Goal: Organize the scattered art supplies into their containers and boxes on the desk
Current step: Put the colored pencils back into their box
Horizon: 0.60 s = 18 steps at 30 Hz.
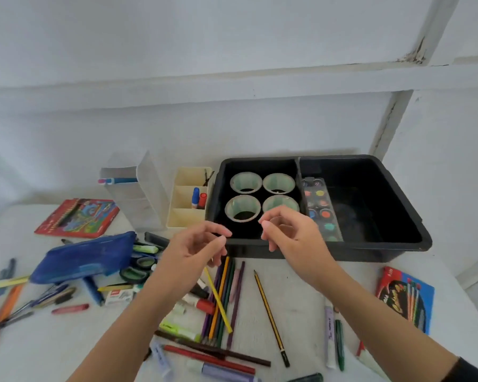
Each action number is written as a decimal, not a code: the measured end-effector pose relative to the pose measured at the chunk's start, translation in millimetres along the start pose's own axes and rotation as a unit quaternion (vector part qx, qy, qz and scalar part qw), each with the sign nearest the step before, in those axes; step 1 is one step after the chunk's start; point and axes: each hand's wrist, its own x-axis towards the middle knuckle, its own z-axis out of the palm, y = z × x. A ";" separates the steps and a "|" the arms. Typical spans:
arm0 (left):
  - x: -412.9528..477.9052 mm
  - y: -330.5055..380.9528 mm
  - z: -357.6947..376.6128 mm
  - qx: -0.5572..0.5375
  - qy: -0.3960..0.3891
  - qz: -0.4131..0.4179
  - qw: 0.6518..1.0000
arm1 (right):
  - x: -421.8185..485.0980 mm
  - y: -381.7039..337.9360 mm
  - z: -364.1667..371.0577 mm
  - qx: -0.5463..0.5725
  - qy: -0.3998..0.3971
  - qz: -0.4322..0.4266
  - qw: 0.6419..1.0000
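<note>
Head view: left hand (196, 245) and right hand (289, 232) hovered loosely curled, empty, at front rim of black bin (329, 253). Coloured pencils (221, 296) lay loose on desk (301, 299) beneath. Risk: forearms could sweep them; round pencils might roll off.

Bare left hand (193, 249), bare right hand (290, 232), bare forearms, black sleeve (470, 372) on right arm

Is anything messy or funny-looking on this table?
Yes. Pencils and markers lie scattered over the table, outside every box. Inside the black bin, the paint set sits tilted by the divider.
</note>
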 end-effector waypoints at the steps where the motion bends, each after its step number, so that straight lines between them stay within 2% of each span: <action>1: -11.9 -9.2 -14.1 0.005 0.007 -0.010 1.000 | -3.3 -2.7 15.1 0.001 -0.019 -0.011 1.000; 6: -55.7 -61.2 -85.1 0.070 0.064 -0.061 0.994 | -11.3 -5.2 86.0 -0.054 -0.086 -0.046 0.994; 11: -81.0 -114.6 -150.7 0.178 0.116 -0.021 0.977 | -13.9 1.4 152.9 -0.178 -0.097 -0.044 0.978; 15: -82.5 -152.9 -213.4 0.250 0.127 0.022 0.960 | -14.9 17.9 200.6 -0.321 -0.029 -0.041 0.946; 18: -71.7 -172.3 -258.0 0.311 0.109 0.043 0.943 | -14.8 39.2 220.0 -0.410 0.046 0.023 0.911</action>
